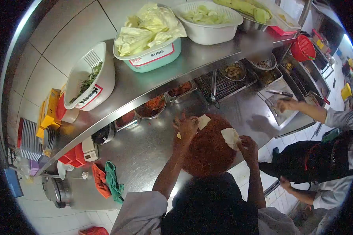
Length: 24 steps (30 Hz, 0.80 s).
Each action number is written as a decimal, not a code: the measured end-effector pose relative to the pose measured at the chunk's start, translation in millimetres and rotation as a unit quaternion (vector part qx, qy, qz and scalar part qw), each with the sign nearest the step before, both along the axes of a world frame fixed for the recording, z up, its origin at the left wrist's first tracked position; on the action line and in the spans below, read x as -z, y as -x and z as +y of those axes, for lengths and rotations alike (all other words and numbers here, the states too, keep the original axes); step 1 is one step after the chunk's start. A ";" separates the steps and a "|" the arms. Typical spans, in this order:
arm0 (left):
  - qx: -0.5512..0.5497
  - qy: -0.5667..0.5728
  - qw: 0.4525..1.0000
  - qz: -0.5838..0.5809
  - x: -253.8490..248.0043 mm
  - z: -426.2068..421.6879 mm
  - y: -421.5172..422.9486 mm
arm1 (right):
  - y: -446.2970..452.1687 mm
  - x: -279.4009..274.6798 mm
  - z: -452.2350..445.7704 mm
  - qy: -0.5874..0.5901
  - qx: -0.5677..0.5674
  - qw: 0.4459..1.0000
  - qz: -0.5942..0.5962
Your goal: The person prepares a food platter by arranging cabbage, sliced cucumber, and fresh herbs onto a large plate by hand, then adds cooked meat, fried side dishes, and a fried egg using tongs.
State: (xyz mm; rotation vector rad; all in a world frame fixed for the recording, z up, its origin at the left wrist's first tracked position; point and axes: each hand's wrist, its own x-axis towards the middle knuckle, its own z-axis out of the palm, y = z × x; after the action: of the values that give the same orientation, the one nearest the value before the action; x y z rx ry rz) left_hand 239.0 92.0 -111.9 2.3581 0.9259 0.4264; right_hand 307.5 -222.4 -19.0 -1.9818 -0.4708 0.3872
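My left hand [187, 126] is above the far left part of a round, reddish-brown board [210, 154]. Its thumb side seems to pinch a small pale piece [203, 122], while other fingers are spread. A yellowish scrap [179, 135] shows by the wrist. Over the board's right side, my right hand [248, 148] grips the edge of a larger, flat, whitish piece [230, 138] between thumb and fingers. I cannot make out what food these pieces are.
A steel shelf [145, 88] crosses above the counter, bearing a KUBIS tub [157, 58] of cabbage leaves. Below it stand pans of red paste [151, 107]. At right, a co-worker's hand [288, 105] is over a white board with a knife [278, 93]. Cloths [111, 181] lie left.
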 end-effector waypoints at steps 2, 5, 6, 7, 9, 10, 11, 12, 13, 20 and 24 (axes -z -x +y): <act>0.003 -0.133 0.991 -0.015 -18.7 -6.3 5.5 | -3.5 0.7 3.4 0.003 -0.005 1.000 0.001; 0.000 -0.108 0.994 0.010 -21.1 -7.3 2.1 | -7.3 -7.1 15.5 -0.004 -0.007 1.000 -0.004; -0.001 -0.108 0.994 0.010 -28.6 -9.2 2.6 | -7.8 -10.1 21.9 0.017 0.001 1.000 -0.004; 0.014 -0.081 0.997 0.010 -38.3 -11.6 3.8 | -9.5 -12.1 26.1 0.038 0.010 0.999 -0.005; 0.027 -0.054 0.998 0.009 -48.7 -13.3 2.5 | -15.6 5.7 34.0 0.026 0.020 0.999 -0.004; 0.029 -0.056 0.997 0.038 -48.3 -14.1 1.8 | -17.1 11.4 37.7 0.015 0.029 0.999 0.000; 0.031 -0.058 0.996 0.067 -48.2 -14.9 1.4 | -19.3 16.6 41.1 0.016 0.027 1.000 -0.001; 0.030 -0.058 0.996 0.066 -43.3 -14.0 0.2 | -21.7 15.0 50.0 0.013 0.019 0.999 -0.025; 0.034 -0.099 0.993 0.048 -38.2 -13.3 -0.1 | -23.7 13.3 57.9 0.010 0.011 0.999 -0.049; 0.130 -0.171 0.968 0.129 -81.2 -9.5 8.5 | -41.2 13.7 90.3 0.069 -0.014 0.981 -0.183; 0.150 -0.178 0.949 0.214 -72.2 -4.3 -7.6 | -45.4 4.3 106.0 0.052 -0.011 0.979 -0.199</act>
State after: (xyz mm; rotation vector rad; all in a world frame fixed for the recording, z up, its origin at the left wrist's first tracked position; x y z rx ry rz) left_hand 246.6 87.7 -39.7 2.9387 0.6905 -0.0549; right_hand 352.9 -116.4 -23.3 -2.1637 -0.7361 0.0237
